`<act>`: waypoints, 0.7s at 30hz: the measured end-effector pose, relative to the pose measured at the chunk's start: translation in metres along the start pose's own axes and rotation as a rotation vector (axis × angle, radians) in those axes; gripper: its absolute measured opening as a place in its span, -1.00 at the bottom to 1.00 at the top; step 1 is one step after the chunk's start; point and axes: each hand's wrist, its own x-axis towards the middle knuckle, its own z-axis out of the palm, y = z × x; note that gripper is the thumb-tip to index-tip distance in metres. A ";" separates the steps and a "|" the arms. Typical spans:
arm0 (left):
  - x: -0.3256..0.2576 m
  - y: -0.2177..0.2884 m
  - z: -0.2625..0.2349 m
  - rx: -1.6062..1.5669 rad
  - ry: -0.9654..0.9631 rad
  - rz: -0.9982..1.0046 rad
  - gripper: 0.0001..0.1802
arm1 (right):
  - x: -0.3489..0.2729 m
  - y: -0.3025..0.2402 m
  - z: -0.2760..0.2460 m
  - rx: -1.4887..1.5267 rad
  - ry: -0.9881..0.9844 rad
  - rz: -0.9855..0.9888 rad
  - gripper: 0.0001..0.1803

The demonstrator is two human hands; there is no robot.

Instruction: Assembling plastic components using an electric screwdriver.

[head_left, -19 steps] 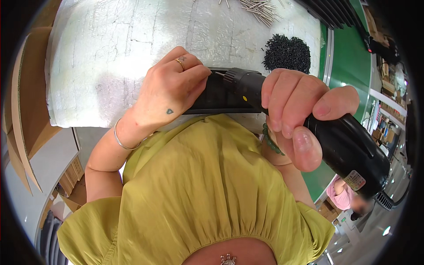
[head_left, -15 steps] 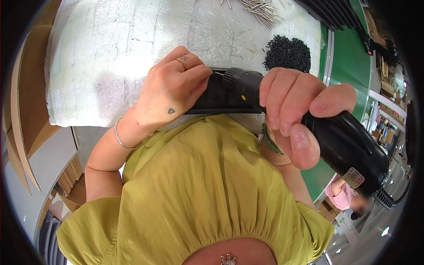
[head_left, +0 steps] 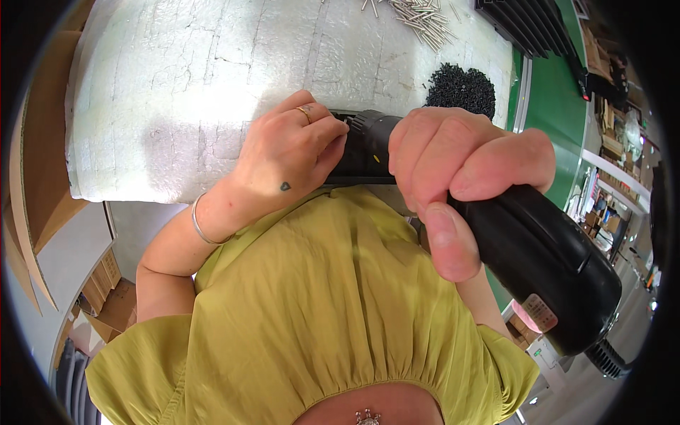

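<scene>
A black power tool [head_left: 524, 248] is held level above the near edge of the table [head_left: 177, 85] (covered in white foam sheet). Its body is gripped by the right hand [head_left: 453, 177]; its front end, apparently the chuck, is pinched by the left hand [head_left: 290, 159]. A heap of black screws [head_left: 460, 88] lies beyond.

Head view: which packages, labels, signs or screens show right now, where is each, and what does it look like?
Label: small oval sticker, pinkish white with red print, near the butt end of the black power tool held in the right hand.
Cardboard boxes: brown, stacked on the floor at lower left, under the table edge.
More boxes: brown, small, low on the right below the tool, partly hidden.
No screens can be made out.
</scene>
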 end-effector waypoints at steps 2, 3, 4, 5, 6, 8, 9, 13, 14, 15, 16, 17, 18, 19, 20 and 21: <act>0.002 0.001 0.001 0.005 -0.034 -0.011 -0.95 | -0.001 -0.001 0.003 -0.005 0.027 0.008 -0.68; 0.002 0.001 0.001 0.002 -0.032 -0.002 -0.95 | -0.002 -0.001 0.005 -0.002 0.056 0.014 -0.68; 0.003 0.001 0.002 0.007 -0.053 -0.012 -0.94 | -0.001 -0.001 0.007 -0.015 0.058 0.009 -0.68; 0.003 0.002 0.002 0.014 -0.076 -0.021 -0.93 | -0.001 -0.001 0.009 -0.009 0.090 0.019 -0.68; 0.003 0.003 0.001 0.010 -0.074 -0.005 -0.93 | -0.002 -0.002 0.008 -0.003 0.122 0.029 -0.67; 0.002 0.006 -0.001 0.065 -0.113 -0.025 -0.89 | -0.003 0.005 -0.005 -0.145 0.035 -0.031 -0.68; 0.000 0.006 0.000 0.071 -0.116 -0.016 -0.83 | -0.004 0.007 -0.009 -0.081 0.080 -0.032 -0.68; -0.006 0.012 0.002 0.031 -0.107 -0.007 -0.72 | 0.001 -0.002 -0.041 0.116 0.513 -0.212 -0.75; -0.005 0.012 0.001 0.030 -0.105 -0.006 -0.72 | 0.002 -0.001 -0.053 0.222 0.604 -0.287 -0.74; -0.004 0.013 -0.002 0.050 -0.065 0.032 -0.64 | 0.000 0.000 -0.064 0.220 0.602 -0.287 -0.74; -0.001 0.014 -0.004 0.070 -0.029 0.072 -0.56 | -0.001 0.001 -0.074 0.154 0.653 -0.252 -0.73; 0.002 0.014 -0.005 0.069 -0.030 0.074 -0.56 | -0.004 0.003 -0.079 0.088 0.703 -0.217 -0.73; 0.005 0.015 -0.005 0.083 -0.067 0.077 -0.50 | -0.007 0.007 -0.080 0.086 0.704 -0.218 -0.73; 0.007 0.016 -0.004 0.099 -0.104 0.078 -0.43 | -0.008 0.010 -0.077 0.041 0.716 -0.213 -0.75; 0.009 0.016 -0.004 0.100 -0.105 0.079 -0.43 | -0.008 0.013 -0.075 -0.004 0.727 -0.209 -0.77; 0.010 0.015 -0.005 0.077 -0.109 0.088 -0.42 | -0.010 0.016 -0.073 0.029 0.753 -0.201 -0.78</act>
